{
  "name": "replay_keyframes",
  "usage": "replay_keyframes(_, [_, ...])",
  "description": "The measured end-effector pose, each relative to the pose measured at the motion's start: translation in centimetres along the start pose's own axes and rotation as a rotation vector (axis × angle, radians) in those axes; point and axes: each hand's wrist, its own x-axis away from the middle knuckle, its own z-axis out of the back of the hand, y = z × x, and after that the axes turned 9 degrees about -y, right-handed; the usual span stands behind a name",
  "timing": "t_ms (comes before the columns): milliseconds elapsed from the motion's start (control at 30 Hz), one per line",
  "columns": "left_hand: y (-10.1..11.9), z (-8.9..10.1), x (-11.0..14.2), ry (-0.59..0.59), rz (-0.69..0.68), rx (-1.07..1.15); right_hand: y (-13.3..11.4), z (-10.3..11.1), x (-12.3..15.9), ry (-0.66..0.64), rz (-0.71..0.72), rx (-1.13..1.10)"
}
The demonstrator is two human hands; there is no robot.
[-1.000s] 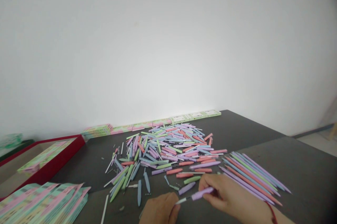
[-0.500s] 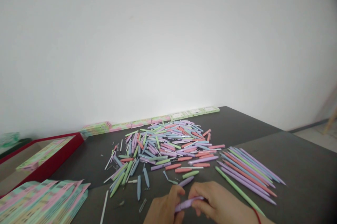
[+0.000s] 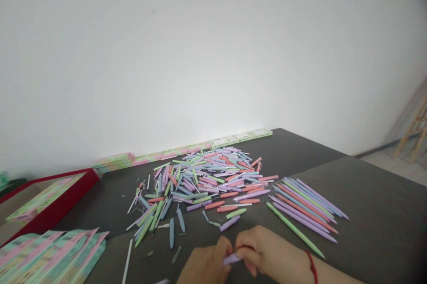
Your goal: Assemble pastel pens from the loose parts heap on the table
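My left hand [image 3: 204,265] and my right hand [image 3: 262,248] are close together at the bottom of the view, both with fingers closed on one purple pen [image 3: 231,259]. Only a short stretch of it shows between them; the fingers hide the rest. Just beyond the hands lies a loose purple pen part [image 3: 230,223], with a light green one [image 3: 236,214] behind it. To the right, a long green pen [image 3: 295,230] lies slanted beside a row of pens [image 3: 308,208] in purple, red, blue and green.
A wide pile of pastel pen parts [image 3: 213,182] covers the table's middle. Printed packets [image 3: 53,257] fan out at lower left, before a red-edged box [image 3: 71,193]. Several flat boxes [image 3: 173,153] line the wall. A white stick [image 3: 127,261] lies left of my hands.
My hands have come closer together, and less of the purple pen shows between them. The view has turned slightly, so the table's contents appear a little further left.
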Motion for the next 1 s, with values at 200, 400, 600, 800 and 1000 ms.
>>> replay_keyframes(200, [0.1, -0.3, -0.2, -0.001, -0.012, -0.142, 0.8, -1.0, -0.7, -0.099, -0.098, -0.270])
replay_keyframes(400, [-0.3, -0.2, -0.1, 0.022, 0.031, -0.176, -0.8, 0.0, 0.1, 0.030, 0.002, -0.050])
replay_keyframes(600, [-0.2, 0.3, 0.5, 0.040, 0.054, -0.051, -1.0, 0.8, 0.6, 0.131, 0.046, 0.202])
replay_keyframes(800, [0.0, 0.5, 0.5, 0.040, 0.042, -0.016, -0.6, 0.5, 0.1, 0.052, -0.019, 0.042])
replay_keyframes(1000, [-0.2, 0.3, 1.0, 0.095, -0.006, 0.033, -0.9, 1.0, 0.5, 0.091, 0.044, -0.026])
